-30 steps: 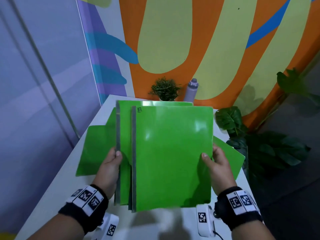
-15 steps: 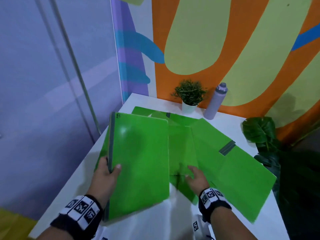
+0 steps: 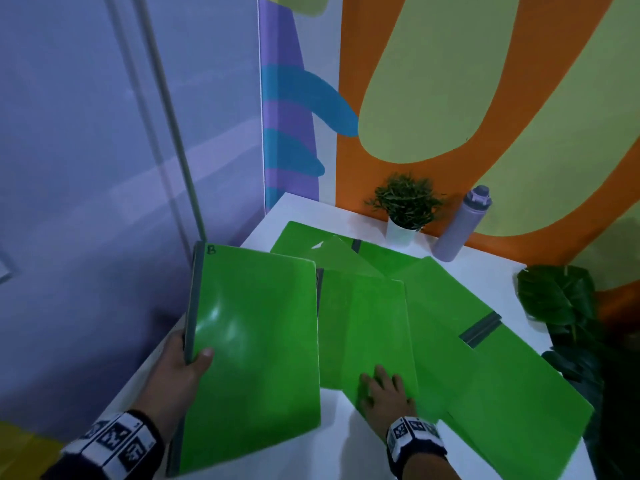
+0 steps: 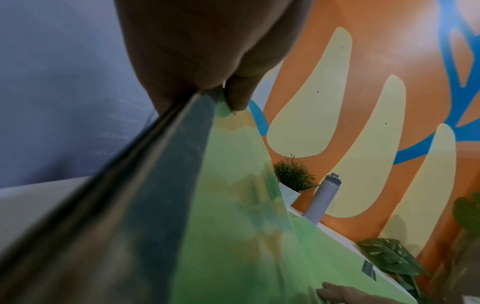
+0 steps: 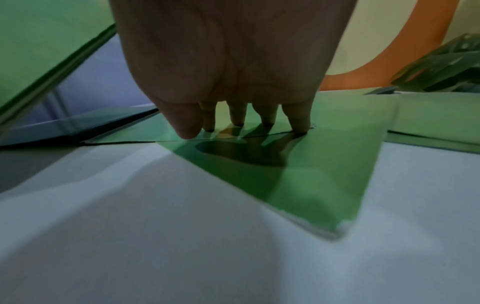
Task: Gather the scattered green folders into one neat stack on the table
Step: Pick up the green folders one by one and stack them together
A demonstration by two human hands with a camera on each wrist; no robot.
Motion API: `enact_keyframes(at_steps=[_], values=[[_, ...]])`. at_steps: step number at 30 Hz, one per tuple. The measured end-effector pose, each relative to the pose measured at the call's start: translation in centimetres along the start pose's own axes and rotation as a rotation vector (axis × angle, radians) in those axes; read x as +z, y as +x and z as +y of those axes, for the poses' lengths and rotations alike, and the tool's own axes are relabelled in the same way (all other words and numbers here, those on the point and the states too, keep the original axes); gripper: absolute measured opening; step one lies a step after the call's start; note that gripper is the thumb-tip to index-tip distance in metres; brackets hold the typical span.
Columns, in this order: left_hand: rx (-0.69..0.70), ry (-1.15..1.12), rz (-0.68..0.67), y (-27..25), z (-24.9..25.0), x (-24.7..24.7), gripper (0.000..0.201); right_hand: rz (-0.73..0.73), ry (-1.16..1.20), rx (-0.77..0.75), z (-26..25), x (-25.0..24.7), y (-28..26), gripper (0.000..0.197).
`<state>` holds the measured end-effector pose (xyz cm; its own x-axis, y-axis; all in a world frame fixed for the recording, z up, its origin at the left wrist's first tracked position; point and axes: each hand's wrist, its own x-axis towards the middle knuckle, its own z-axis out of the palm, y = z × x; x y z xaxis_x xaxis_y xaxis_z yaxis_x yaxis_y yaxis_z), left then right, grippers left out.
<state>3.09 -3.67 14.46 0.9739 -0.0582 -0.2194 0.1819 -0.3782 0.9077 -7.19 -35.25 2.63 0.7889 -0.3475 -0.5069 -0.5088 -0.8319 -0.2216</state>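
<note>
Partly gathered: the left hand (image 3: 180, 372) grips a held bundle of green folders (image 3: 252, 344) by the spine, while the right hand (image 3: 386, 393) presses flat, fingers straight, on scattered folders (image 3: 446, 306) left fanned across the counter (image 3: 349, 441).

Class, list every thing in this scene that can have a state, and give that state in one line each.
Left hand: grips the held folders by their spine.
Held folders: lifted, tilted.
Right hand: fingers straight, touching the near folder.
Near folder: flat on the table.
Other folders: scattered, overlapping.
Bottle: upright, capped.
Potted plant: upright.
</note>
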Motion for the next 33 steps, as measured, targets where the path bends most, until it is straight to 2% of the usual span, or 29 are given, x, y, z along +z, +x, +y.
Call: enact_keyframes(at_steps=[3,5,7,8,9,10,11,12,14,16,18,21,23,26,30,33], values=[[-0.043,-0.058,-0.092,0.2,-0.3,0.9,0.033,0.018,-0.018,0.026,1.1,0.5,-3.6,0.045],[-0.107,-0.073,-0.193,0.0,-0.4,1.8,0.034,0.033,-0.066,0.082,1.3,0.7,-5.7,0.048],[-0.151,-0.085,-0.293,-0.2,-0.8,3.0,0.043,0.059,-0.068,0.115,1.1,0.8,-7.1,0.065],[-0.158,-0.079,-0.346,-0.5,-0.8,3.7,0.044,0.074,0.021,0.109,1.0,0.7,-7.6,0.082],[-0.155,-0.060,-0.398,-0.9,-0.7,4.6,0.042,0.078,0.188,0.123,1.0,0.5,-8.0,0.100],[-0.146,-0.023,-0.450,-1.5,-0.6,5.5,0.040,0.067,0.412,0.173,1.0,0.1,-8.5,0.110],[-0.146,0.015,-0.500,-2.0,-0.6,6.5,0.043,0.048,0.625,0.220,1.0,-0.2,-9.0,0.106],[-0.149,0.040,-0.548,-2.5,-0.5,7.5,0.047,0.003,0.813,0.272,0.8,-0.5,-9.6,0.092],[-0.178,0.058,-0.629,-3.4,-0.6,9.3,0.055,0.002,1.055,0.384,1.6,-0.6,-10.4,0.070],[-0.151,0.130,-0.666,-3.6,-1.4,11.1,0.054,0.142,1.166,0.459,3.2,-0.4,-10.6,0.057],[-0.093,0.318,-0.692,-3.5,-3.1,12.7,0.057,0.287,1.186,0.497,4.7,-0.9,-11.3,0.047],[0.024,0.697,-0.643,-2.7,-7.1,13.6,0.061,0.381,1.149,0.559,6.7,-1.9,-12.2,0.046],[0.052,0.854,-0.602,-1.9,-9.7,13.0,0.069,0.425,1.150,0.580,7.9,-2.2,-12.7,0.047],[0.101,0.942,-0.519,-0.6,-12.0,10.7,0.067,0.490,1.153,0.623,8.8,-2.6,-13.4,0.046],[-0.022,1.124,-0.292,0.5,-12.4,6.8,0.070,0.516,1.182,0.644,9.5,-2.3,-13.6,0.046],[0.056,1.074,-0.248,0.7,-12.3,5.9,0.055,0.502,1.184,0.638,8.9,-2.0,-13.5,0.045]])
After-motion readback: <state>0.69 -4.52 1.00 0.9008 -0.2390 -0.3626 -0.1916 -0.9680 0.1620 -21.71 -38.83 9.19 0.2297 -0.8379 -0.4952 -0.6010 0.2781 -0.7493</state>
